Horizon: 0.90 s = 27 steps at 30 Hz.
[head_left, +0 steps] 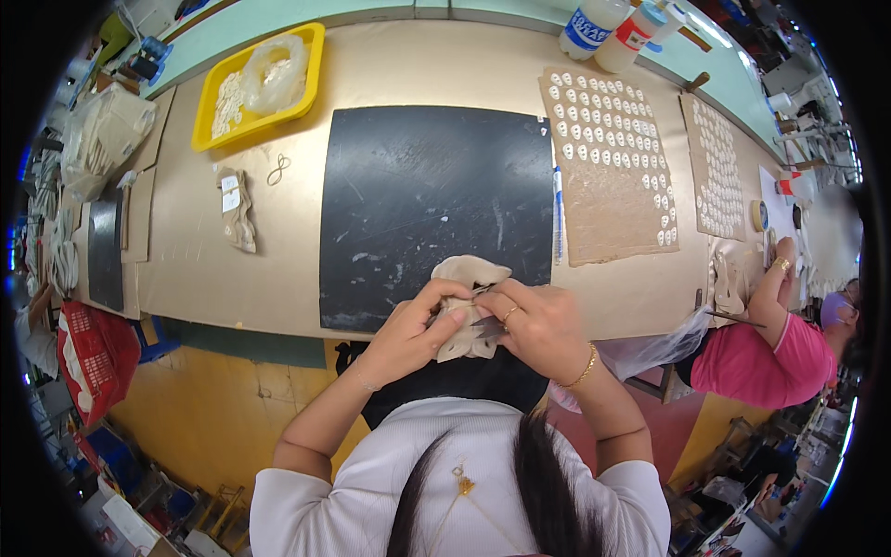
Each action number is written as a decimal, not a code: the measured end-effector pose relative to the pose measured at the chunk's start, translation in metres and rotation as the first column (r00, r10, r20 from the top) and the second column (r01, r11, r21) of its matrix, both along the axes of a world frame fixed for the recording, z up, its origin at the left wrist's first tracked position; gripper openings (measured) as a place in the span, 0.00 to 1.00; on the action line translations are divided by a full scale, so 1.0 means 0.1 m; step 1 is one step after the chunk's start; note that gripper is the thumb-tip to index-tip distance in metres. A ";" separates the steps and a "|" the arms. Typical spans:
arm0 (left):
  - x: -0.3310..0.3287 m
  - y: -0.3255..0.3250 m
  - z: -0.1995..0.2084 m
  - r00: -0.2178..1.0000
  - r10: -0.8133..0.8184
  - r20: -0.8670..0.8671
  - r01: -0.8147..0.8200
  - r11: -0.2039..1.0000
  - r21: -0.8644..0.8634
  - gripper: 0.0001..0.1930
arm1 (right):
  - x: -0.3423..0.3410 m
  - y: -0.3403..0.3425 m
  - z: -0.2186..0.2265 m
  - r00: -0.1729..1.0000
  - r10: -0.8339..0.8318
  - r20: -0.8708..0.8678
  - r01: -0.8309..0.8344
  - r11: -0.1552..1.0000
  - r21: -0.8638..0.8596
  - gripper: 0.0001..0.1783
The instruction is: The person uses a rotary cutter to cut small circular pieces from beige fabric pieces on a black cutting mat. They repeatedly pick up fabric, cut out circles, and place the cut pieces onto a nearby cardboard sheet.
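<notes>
Currently, both hands meet at the lower middle of the frame over one soft beige piece (471, 269), which sits at the near edge of the black mat (427, 195), part of it hanging past that edge toward the lap.

Left hand (413, 327): thumb and fingers clamped on the near-left side of the piece. Right hand (546, 323): thumb and fingertips drawn together at its right side, close to the left fingertips. Something thin and greyish shows under the right fingers; possibly a small tool, too covered to tell.

Handling, as I judge it: pinch with the left close beside the working spot so the soft layers cannot slide. Small right-hand moves, left fingertips clear of whatever edge or point is there. Bringing the piece wholly onto the mat might steady it; loose folds could bunch and hide the spot.

Nearby: blue-and-white pen (558, 223) along the mat's right side; brown board (608, 218) with rows of small white pieces, upper right; yellow tray (316, 70), upper left; beige bundle (241, 227) with a white label, left of the mat.
</notes>
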State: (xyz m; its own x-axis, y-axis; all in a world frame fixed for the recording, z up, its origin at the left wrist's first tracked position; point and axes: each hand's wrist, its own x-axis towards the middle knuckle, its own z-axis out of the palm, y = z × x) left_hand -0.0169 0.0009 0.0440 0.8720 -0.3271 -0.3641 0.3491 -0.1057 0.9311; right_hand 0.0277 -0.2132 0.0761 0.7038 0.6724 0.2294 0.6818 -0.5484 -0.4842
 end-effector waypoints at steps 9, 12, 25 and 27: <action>0.09 -0.05 0.04 0.973 0.118 -0.199 -0.183 0.920 -0.347 0.24 | -0.02 0.07 -0.10 0.794 0.087 -0.602 0.288 0.817 0.499 0.06; 0.07 -0.02 0.05 0.988 0.027 -0.153 -0.079 0.936 -0.344 0.25 | -0.06 -0.11 -0.07 0.367 0.308 -0.878 0.471 0.753 0.460 0.05; 0.10 0.13 0.17 0.902 -0.424 -0.081 0.377 0.865 -0.331 0.55 | 0.23 -0.33 -0.47 0.635 -0.427 -0.644 0.732 0.599 0.325 0.11; 0.04 0.16 0.15 0.921 -0.331 -0.207 0.233 0.891 -0.389 0.56 | 0.22 -0.38 -0.53 0.655 -0.477 -0.586 0.752 0.490 0.442 0.11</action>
